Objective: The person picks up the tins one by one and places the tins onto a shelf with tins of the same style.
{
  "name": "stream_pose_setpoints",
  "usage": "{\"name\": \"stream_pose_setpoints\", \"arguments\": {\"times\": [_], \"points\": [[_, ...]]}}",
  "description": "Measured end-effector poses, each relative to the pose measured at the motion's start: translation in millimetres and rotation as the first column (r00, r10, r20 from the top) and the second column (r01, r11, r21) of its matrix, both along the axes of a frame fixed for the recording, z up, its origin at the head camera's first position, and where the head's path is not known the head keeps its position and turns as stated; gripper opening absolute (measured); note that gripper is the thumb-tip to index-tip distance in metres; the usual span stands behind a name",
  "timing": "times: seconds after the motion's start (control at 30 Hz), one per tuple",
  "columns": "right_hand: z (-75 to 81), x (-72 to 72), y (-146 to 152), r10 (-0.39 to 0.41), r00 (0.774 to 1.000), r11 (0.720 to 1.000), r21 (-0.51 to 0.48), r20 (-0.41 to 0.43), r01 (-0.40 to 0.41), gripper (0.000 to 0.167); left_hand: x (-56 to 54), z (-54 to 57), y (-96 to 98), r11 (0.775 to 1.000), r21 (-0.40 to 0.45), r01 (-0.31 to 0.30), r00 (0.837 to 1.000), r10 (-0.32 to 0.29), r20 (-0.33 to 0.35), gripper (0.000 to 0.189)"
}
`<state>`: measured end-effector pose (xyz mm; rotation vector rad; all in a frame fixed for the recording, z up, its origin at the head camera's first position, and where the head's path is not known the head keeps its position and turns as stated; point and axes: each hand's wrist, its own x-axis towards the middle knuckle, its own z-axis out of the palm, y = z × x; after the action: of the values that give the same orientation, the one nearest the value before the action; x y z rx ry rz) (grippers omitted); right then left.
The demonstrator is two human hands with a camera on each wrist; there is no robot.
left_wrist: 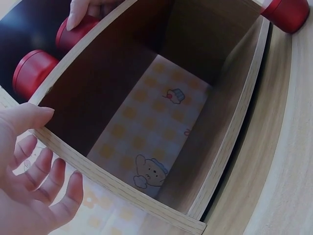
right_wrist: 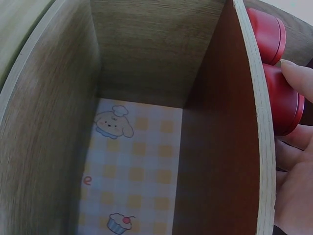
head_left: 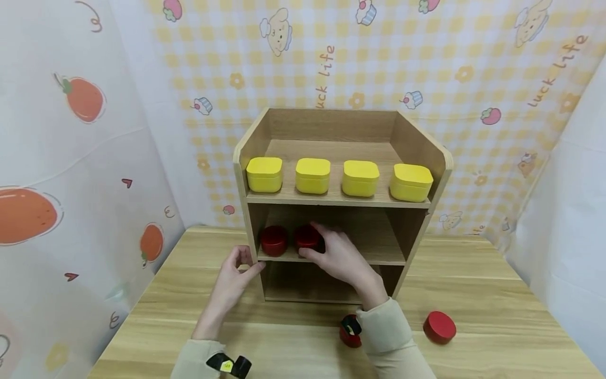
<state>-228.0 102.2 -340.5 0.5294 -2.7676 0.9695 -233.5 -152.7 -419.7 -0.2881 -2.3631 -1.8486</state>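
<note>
My right hand point(head_left: 338, 256) grips a round red tin point(head_left: 306, 238) on the middle level of a wooden shelf point(head_left: 341, 200). Thumb and fingers lie on either side of the tin, seen also in the right wrist view. Just left of it stands a second red tin point(head_left: 273, 241). At the shelf's left side, my left hand point(head_left: 234, 276) has its thumb on the front edge by the middle board. Its other fingers are loosely bent outside the side panel, holding nothing, as the left wrist view shows.
Several yellow lidded boxes point(head_left: 312, 176) stand in a row on the top level. On the wooden table point(head_left: 478, 305) in front lie a red tin point(head_left: 440, 327) at the right and another red tin point(head_left: 349, 338), partly hidden by the right wrist's strap. Patterned cloth hangs behind.
</note>
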Motion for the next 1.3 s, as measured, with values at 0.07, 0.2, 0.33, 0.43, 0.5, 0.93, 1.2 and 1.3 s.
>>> {"name": "stream_pose_setpoints", "arguments": {"times": [0.07,0.2,0.33,0.43,0.5,0.93,1.2,1.3], "points": [[0.2,0.6,-0.1,0.004,1.000,1.000,0.002,-0.010,-0.004,0.070,0.2,0.0,-0.3,1.000,-0.011,0.002,1.000,-0.002,-0.002,0.031],[-0.2,2.7,0.0,0.004,0.999,1.000,0.012,-0.036,-0.004,0.072,0.0,-0.8,-1.2,1.000,-0.023,0.004,1.000,-0.004,0.009,0.032],[1.3,8.8,0.5,0.002,0.998,1.000,-0.018,-0.067,-0.004,0.068,0.0,-1.5,-2.5,0.999,-0.032,0.006,1.000,-0.005,0.022,0.033],[4.1,17.4,1.8,0.005,0.992,0.998,-0.060,-0.129,-0.013,0.060,-0.4,-2.1,-3.1,0.999,-0.039,0.007,1.000,-0.006,0.029,0.033],[5.1,24.3,3.7,0.011,0.982,0.996,-0.086,-0.188,-0.028,0.054,-0.4,-2.2,-3.3,0.999,-0.040,0.007,0.999,-0.006,0.032,0.033],[-18.1,62.4,31.7,0.017,0.841,0.930,-0.300,-0.542,-0.212,0.029,0.5,2.5,-2.4,0.999,0.009,0.031,0.998,-0.031,0.060,0.030],[-42.0,70.4,40.5,0.075,0.837,0.934,-0.255,-0.542,-0.248,0.032,1.1,1.9,-1.8,1.000,0.001,0.029,0.997,-0.028,0.077,0.032],[-52.7,75.5,47.6,0.099,0.866,0.950,-0.213,-0.490,-0.229,0.031,0.6,0.2,-1.2,1.000,-0.002,0.026,0.997,-0.025,0.072,0.031]]}}
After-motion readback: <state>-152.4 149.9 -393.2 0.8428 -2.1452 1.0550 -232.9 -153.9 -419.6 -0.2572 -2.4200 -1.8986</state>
